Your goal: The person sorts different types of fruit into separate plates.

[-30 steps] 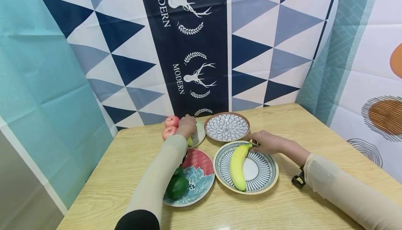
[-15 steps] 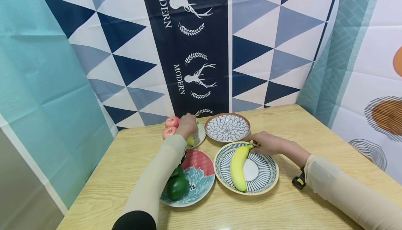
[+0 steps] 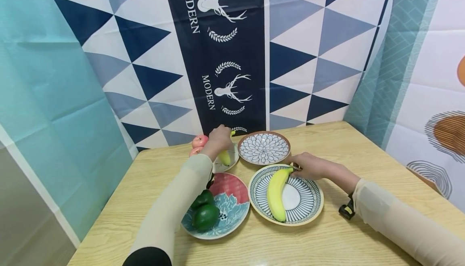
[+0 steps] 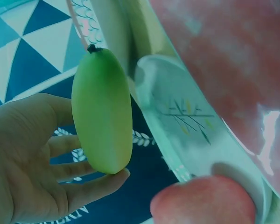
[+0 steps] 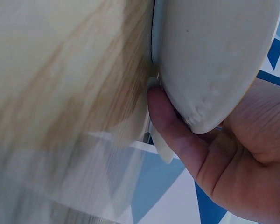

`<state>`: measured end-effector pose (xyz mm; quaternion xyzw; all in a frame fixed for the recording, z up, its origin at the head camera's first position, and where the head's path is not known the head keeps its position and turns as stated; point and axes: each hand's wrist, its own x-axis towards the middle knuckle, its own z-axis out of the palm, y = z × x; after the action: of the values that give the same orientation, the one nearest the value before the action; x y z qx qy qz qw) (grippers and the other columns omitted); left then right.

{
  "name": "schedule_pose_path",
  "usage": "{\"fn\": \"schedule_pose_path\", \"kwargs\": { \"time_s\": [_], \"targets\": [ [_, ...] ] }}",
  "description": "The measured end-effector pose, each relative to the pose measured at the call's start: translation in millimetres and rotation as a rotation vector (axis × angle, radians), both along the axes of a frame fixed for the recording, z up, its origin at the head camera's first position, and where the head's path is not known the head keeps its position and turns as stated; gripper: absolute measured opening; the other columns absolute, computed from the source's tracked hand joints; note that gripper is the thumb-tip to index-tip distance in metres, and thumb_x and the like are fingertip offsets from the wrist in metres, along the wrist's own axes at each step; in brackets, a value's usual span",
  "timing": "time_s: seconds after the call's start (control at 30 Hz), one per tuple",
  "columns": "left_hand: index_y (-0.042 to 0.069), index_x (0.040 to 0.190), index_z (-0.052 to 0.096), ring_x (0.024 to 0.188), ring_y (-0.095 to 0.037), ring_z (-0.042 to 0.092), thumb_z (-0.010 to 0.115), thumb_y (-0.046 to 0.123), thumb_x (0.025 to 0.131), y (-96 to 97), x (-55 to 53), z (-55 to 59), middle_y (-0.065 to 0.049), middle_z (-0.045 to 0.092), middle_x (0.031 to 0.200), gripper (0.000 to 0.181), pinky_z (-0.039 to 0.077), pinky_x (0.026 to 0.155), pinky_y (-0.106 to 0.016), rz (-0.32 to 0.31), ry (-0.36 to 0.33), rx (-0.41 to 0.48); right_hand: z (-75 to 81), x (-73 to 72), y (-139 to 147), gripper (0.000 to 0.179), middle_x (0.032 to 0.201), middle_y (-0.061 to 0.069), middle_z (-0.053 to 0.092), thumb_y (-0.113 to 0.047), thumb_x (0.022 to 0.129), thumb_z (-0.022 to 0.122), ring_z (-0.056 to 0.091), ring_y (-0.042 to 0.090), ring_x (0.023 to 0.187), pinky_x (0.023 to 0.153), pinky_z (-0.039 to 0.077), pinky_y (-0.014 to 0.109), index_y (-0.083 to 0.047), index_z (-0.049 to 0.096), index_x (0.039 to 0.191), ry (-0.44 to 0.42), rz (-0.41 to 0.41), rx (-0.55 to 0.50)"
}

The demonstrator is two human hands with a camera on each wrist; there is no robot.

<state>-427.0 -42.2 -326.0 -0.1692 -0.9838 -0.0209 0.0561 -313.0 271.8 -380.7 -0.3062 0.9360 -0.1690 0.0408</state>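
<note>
My left hand (image 3: 218,139) holds a yellow-green banana (image 4: 102,112) by its sides, raised above a small pale plate (image 4: 186,107) with a twig pattern. In the head view the hand hides most of that banana. Two pink-red apples (image 3: 200,141) lie just left of it, one partly covered. My right hand (image 3: 308,165) grips the far right rim of a blue-and-white striped plate (image 3: 314,207). A yellow banana (image 3: 277,195) lies on this plate, its stem near my fingers. The right wrist view shows the plate's white outer side (image 5: 219,51) with a digit at its edge.
A red-and-blue flowered plate (image 3: 232,221) with two green avocado-like fruits (image 3: 206,216) stands front left, under my left forearm. Behind the striped plate is a brown-rimmed petal-patterned plate (image 3: 263,148). The wooden table (image 3: 363,153) meets a patterned curtain (image 3: 298,56) at the back.
My left hand has risen slightly and shifted right, lifting the banana from the pale plate. My right hand keeps its place on the striped plate.
</note>
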Motion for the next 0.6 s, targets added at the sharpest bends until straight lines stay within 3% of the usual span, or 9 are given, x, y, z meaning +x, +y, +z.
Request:
{"fn": "schedule_pose_path", "kwargs": {
  "time_s": [0.27,0.5,0.6],
  "targets": [
    [0.012,0.141,0.066,0.108,-0.032,0.063,0.081,0.029,0.087,13.3,14.4,8.5,-0.012,0.061,0.126,0.058,0.058,0.089,-0.046,-0.053,-0.014,0.050,2.2,1.5,-0.5,0.041,0.115,0.005,0.071,-0.014,0.098,0.076,0.060,0.013,0.091,0.079,0.053,0.037,-0.001,0.066,0.136,-0.001,-0.005,0.002],
    [0.013,0.134,0.067,0.099,-0.029,0.061,0.080,0.023,0.084,27.8,29.4,12.9,-0.008,0.059,0.117,0.052,0.057,0.082,-0.042,-0.101,-0.001,0.057,4.9,3.7,-1.3,0.041,0.116,0.005,0.071,-0.015,0.099,0.075,0.061,0.014,0.093,0.079,0.053,0.037,-0.002,0.065,0.136,-0.014,-0.010,0.009],
    [0.013,0.136,0.066,0.101,-0.027,0.059,0.080,0.023,0.085,35.2,36.0,14.5,-0.008,0.059,0.117,0.054,0.055,0.085,-0.042,-0.131,-0.007,0.051,6.4,4.7,-1.5,0.041,0.117,0.005,0.071,-0.015,0.099,0.075,0.061,0.014,0.093,0.080,0.053,0.038,-0.002,0.065,0.136,-0.020,-0.012,0.006]
  ]
}}
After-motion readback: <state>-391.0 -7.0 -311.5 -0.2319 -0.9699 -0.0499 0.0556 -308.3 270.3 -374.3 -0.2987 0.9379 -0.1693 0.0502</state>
